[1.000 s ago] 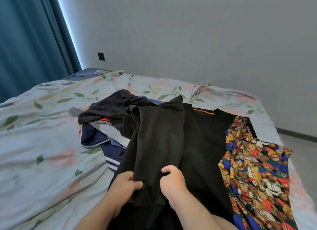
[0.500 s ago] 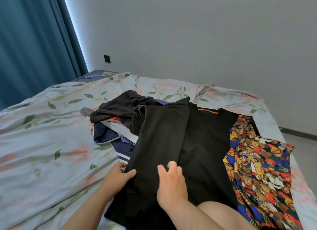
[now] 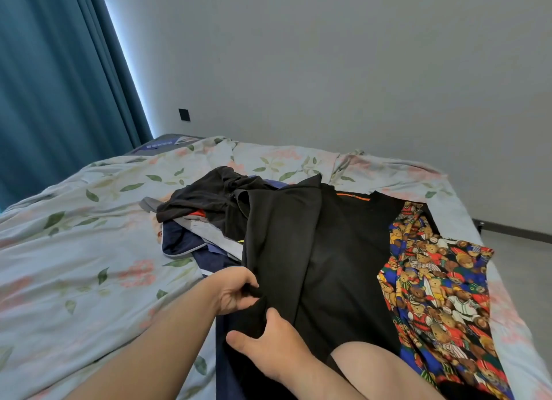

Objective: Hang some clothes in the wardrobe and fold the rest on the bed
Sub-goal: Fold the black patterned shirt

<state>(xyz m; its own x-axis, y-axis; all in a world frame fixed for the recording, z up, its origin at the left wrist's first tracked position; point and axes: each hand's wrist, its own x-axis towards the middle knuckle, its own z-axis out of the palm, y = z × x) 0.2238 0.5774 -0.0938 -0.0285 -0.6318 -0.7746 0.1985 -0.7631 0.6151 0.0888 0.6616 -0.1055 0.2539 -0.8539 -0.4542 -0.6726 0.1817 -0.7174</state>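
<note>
A black garment with an orange neck trim lies spread across the bed, its left half folded over the middle. My left hand pinches its near left edge, fingers curled into the cloth. My right hand grips the same lower corner from below, thumb on top. A bear-print garment lies to the right, partly over the black one. A heap of dark, navy and grey clothes sits behind and to the left.
The bed has a floral quilt, with bare quilt to the left. A teal curtain hangs at the left. A grey wall stands behind the bed, and floor shows to the right.
My hands went from gripping the cloth, to lying flat on it, to gripping its near left corner. The view has shifted left and closer.
</note>
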